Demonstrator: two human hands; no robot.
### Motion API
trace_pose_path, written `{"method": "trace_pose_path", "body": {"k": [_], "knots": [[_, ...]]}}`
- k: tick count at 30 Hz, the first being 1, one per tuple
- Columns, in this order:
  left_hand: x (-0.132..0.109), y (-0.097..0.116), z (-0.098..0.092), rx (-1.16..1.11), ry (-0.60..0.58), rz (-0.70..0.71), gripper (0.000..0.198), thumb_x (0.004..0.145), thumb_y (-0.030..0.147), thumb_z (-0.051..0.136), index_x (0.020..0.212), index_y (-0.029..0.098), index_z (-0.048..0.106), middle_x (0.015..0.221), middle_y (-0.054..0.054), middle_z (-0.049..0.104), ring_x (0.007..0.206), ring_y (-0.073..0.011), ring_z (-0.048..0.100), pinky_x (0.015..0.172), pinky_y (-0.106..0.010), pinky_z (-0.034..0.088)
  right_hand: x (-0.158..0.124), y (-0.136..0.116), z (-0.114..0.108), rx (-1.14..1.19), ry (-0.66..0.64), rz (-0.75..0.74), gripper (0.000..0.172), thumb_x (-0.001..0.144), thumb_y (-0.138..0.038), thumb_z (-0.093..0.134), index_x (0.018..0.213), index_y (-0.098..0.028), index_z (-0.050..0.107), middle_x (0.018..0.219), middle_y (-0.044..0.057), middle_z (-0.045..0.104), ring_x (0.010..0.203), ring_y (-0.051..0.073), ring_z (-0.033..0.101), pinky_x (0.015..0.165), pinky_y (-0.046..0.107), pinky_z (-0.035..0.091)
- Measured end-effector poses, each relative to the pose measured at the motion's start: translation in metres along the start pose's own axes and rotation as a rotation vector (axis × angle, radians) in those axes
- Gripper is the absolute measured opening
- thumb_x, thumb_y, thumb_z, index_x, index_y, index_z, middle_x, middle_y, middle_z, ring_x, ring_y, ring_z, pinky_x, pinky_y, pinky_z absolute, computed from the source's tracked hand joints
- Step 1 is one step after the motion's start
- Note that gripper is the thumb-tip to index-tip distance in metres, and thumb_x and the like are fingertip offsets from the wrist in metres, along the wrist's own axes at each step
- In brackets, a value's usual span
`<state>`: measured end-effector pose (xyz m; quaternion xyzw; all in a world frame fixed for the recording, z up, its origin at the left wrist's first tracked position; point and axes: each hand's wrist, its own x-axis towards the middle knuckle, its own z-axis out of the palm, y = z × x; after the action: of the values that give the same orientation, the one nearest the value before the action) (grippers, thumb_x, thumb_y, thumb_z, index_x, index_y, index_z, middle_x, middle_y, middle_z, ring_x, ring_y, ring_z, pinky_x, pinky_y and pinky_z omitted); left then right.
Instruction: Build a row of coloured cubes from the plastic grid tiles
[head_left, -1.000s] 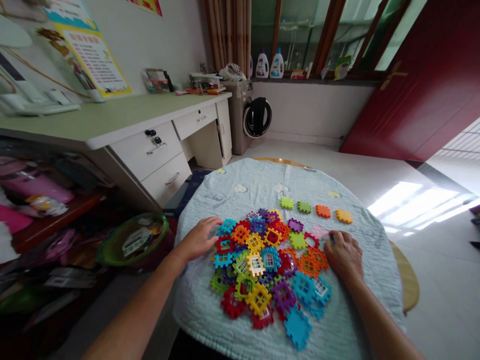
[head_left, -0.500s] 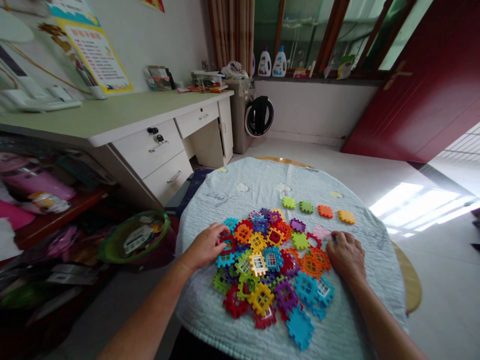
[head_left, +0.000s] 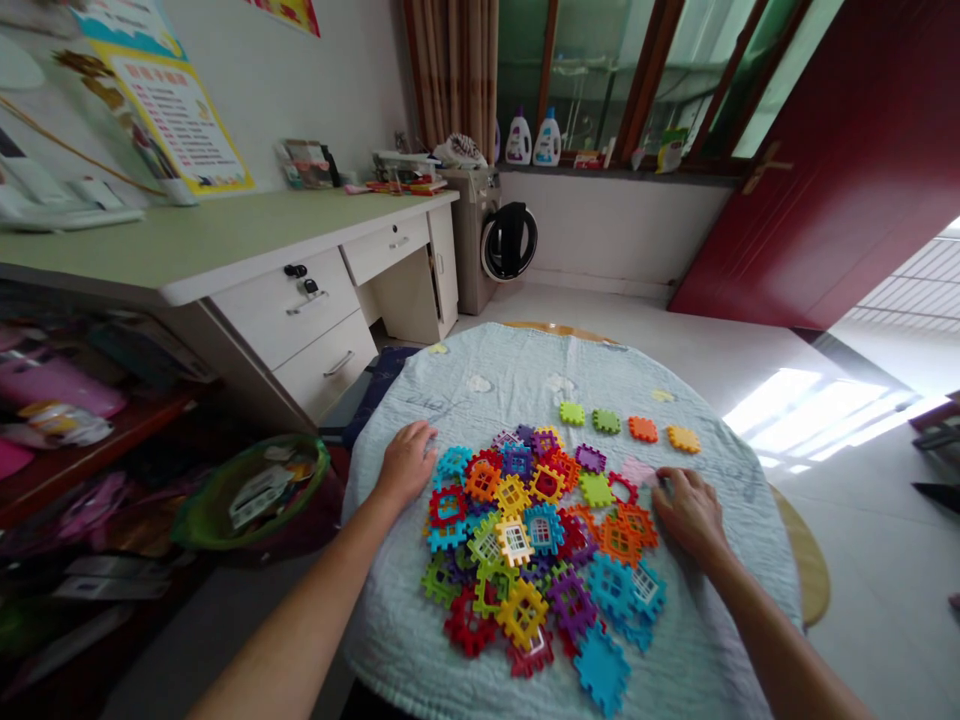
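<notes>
A heap of colourful plastic interlocking tiles [head_left: 516, 540], many with window-like cutouts, lies on the round table's light blue cloth [head_left: 495, 370]. My left hand [head_left: 409, 462] rests at the left edge of the heap, beside a blue tile [head_left: 454, 463], fingers loosely stretched and nothing visible in them. On the right, my right hand [head_left: 690, 508] lies on the cloth near the orange tiles [head_left: 621, 540], fingers apart and slightly curled. Beyond the heap, a lime tile [head_left: 572, 414], a green tile [head_left: 606, 421], an orange tile [head_left: 643, 430] and a yellow tile [head_left: 684, 439] form a spaced row.
A green-rimmed bin [head_left: 187, 500] stands on the floor to the left, below a long desk [head_left: 247, 230] with drawers. At the back is a washing machine [head_left: 472, 240] with its door ajar. A stool [head_left: 806, 560] shows past the table's right edge.
My left hand has drawn away from the tiles, left and slightly up, uncovering the red and blue ones there. My right hand stays in place; the view has shifted slightly.
</notes>
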<state>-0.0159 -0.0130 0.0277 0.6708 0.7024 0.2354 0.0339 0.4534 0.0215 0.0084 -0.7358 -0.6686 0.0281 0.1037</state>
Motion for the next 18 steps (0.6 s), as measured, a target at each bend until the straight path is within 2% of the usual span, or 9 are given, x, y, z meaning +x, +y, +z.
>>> {"method": "trace_pose_path", "body": {"k": [3,5,6,9,11,13,15,18], "knots": [[0.011,0.0,0.008,0.116,-0.025,-0.047,0.026,0.083,0.024,0.051,0.106,0.02,0.062,0.119,-0.008,0.062,0.11,-0.0242,0.054,0.098,-0.039,0.043,0.004,-0.017,-0.015,0.096,0.058,-0.039,0.029,0.084,-0.033,0.048,0.104,-0.019,0.064,0.11,0.011,0.062,0.1,0.028,0.056,0.089,0.043,0.041],[0.015,0.004,0.008,0.19,-0.035,-0.082,0.023,0.085,0.027,0.051,0.104,0.021,0.062,0.115,-0.007,0.063,0.104,-0.0239,0.055,0.092,-0.038,0.044,0.001,-0.048,-0.028,0.209,0.131,-0.185,0.026,0.084,-0.031,0.047,0.102,-0.02,0.064,0.111,0.01,0.062,0.104,0.027,0.055,0.093,0.043,0.04],[0.016,0.007,0.009,0.224,-0.033,-0.107,0.022,0.086,0.027,0.051,0.104,0.022,0.062,0.113,-0.007,0.062,0.102,-0.0241,0.055,0.089,-0.037,0.044,-0.002,-0.069,-0.033,0.276,0.123,-0.274,0.024,0.085,-0.03,0.047,0.1,-0.021,0.064,0.11,0.009,0.063,0.104,0.026,0.056,0.094,0.041,0.041],[0.016,0.015,0.01,0.304,-0.011,-0.177,0.021,0.088,0.027,0.048,0.104,0.022,0.061,0.112,-0.008,0.06,0.1,-0.0249,0.053,0.083,-0.037,0.044,-0.013,-0.137,-0.042,0.379,-0.045,-0.54,0.023,0.086,-0.026,0.05,0.104,-0.022,0.064,0.111,0.007,0.064,0.104,0.022,0.055,0.093,0.036,0.042],[0.015,0.018,0.012,0.318,0.007,-0.192,0.021,0.089,0.027,0.047,0.105,0.022,0.06,0.112,-0.009,0.059,0.101,-0.0248,0.053,0.083,-0.037,0.043,-0.017,-0.177,-0.039,0.35,-0.11,-0.631,0.026,0.084,-0.023,0.054,0.108,-0.023,0.065,0.119,0.007,0.062,0.11,0.023,0.051,0.097,0.036,0.039],[0.014,0.019,0.013,0.302,0.022,-0.188,0.02,0.089,0.026,0.048,0.105,0.022,0.06,0.112,-0.009,0.059,0.101,-0.0242,0.052,0.084,-0.036,0.042,-0.017,-0.204,-0.033,0.259,-0.155,-0.623,0.037,0.079,-0.02,0.06,0.116,-0.024,0.062,0.128,0.007,0.058,0.118,0.026,0.046,0.099,0.039,0.036],[0.013,0.018,0.013,0.284,0.034,-0.185,0.019,0.088,0.025,0.049,0.103,0.022,0.06,0.111,-0.008,0.059,0.101,-0.0238,0.053,0.084,-0.036,0.042,-0.013,-0.22,-0.028,0.171,-0.229,-0.575,0.043,0.076,-0.02,0.065,0.118,-0.023,0.061,0.126,0.01,0.058,0.117,0.029,0.046,0.097,0.041,0.036],[0.013,0.016,0.013,0.275,0.046,-0.186,0.018,0.087,0.023,0.049,0.102,0.023,0.06,0.11,-0.007,0.06,0.1,-0.0239,0.053,0.083,-0.036,0.042,-0.007,-0.225,-0.025,0.169,-0.295,-0.528,0.033,0.075,-0.018,0.066,0.107,-0.021,0.064,0.111,0.009,0.063,0.105,0.026,0.052,0.091,0.037,0.038]]}}
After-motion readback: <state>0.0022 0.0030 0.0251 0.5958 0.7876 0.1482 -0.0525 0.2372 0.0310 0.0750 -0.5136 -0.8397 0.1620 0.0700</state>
